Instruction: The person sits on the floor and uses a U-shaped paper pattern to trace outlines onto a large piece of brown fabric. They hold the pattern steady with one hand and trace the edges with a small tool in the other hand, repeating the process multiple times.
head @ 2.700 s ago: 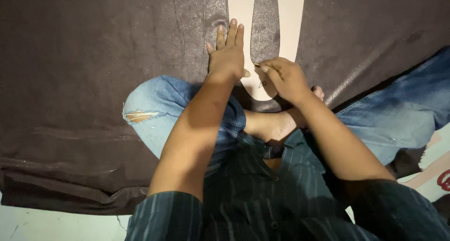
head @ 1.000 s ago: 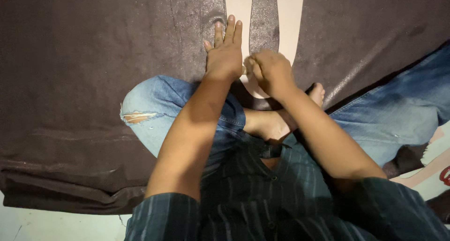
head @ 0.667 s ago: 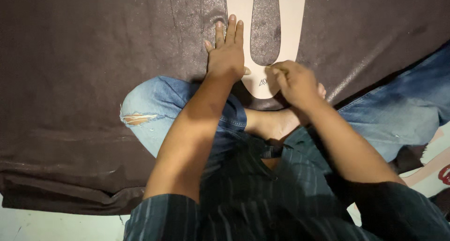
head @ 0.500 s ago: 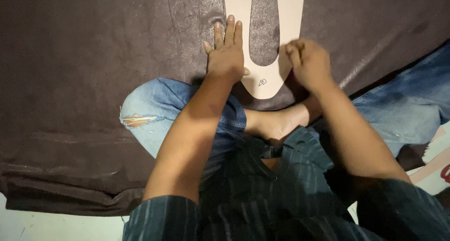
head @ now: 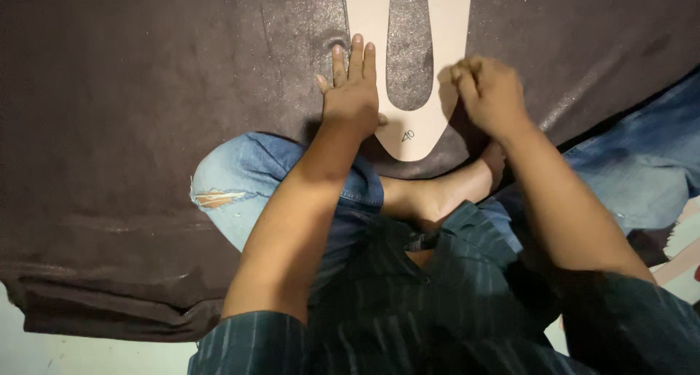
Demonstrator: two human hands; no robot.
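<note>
Left hand (head: 355, 98) flat, fingers spread, pinning left arm of pale U-shaped card template (head: 412, 123) onto dark brown leather sheet (head: 146, 90), right hand (head: 490, 92) curled in a loose fist at template's right arm, grip contents unclear, sheet draped over jeans-clad knees (head: 240, 185).

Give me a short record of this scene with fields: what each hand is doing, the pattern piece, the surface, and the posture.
Left hand: left hand flat, fingers spread, pressing the left arm of the template
Right hand: right hand curled in a fist at the template's right arm; any tool inside it is hidden
Template: pale U-shaped template, lying flat, open end pointing away
Surface: dark brown sheet, faintly glittery, spread over the lap
Posture: seated, in blue jeans torn at the knee
</note>
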